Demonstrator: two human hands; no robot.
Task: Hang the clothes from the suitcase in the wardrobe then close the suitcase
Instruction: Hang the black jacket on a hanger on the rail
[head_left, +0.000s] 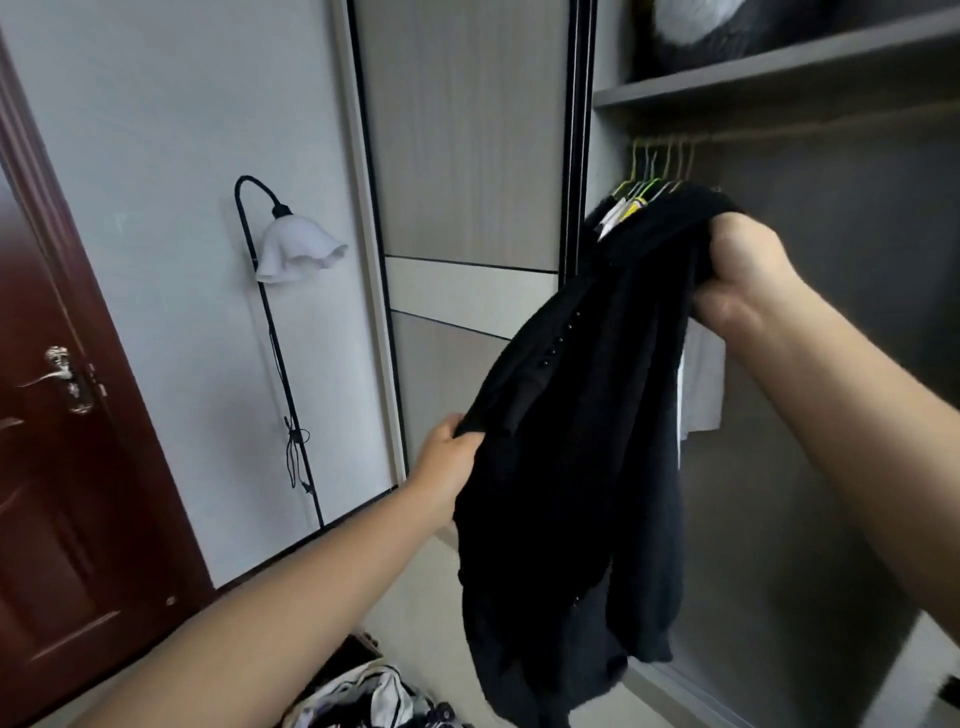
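A black buttoned garment (576, 457) hangs in the air in front of the open wardrobe (831, 364). My right hand (748, 280) grips its upper end, close to the rail (779, 132) and several yellow-green hangers (660, 166). My left hand (447, 462) clutches the garment's lower left edge. White clothes (701, 384) hang behind the garment, partly hidden. At the bottom edge lies the open suitcase (363, 696) with white and dark clothes in it.
The wardrobe's sliding door (467, 208) stands to the left of the opening. A black floor lamp with a white shade (296, 249) leans at the wall. A dark red door (62, 467) is at the far left. A shelf (779, 78) above the rail holds a dark bundle.
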